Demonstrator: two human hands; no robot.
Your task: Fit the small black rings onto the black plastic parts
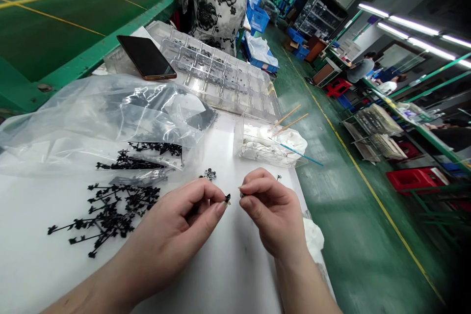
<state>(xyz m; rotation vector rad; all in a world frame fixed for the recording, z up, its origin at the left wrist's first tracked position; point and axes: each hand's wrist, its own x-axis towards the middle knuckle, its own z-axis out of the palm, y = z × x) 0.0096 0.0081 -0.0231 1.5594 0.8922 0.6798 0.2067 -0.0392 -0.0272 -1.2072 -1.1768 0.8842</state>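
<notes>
The left hand (172, 235) pinches a tiny black plastic part (227, 199) at its fingertips, exposed for fine handling. The right hand (272, 211) pinches nearby, its hold hidden. Black moulded sprues (110, 211) lie within reach on the white desk (228, 274), beside a clear plastic bag (91, 117).

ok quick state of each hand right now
Left hand: pinched shut, holding a small black plastic part.
Right hand: pinched shut, whatever it holds is too small to tell.

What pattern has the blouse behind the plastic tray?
The blouse has black flowers on white; head view.
</notes>
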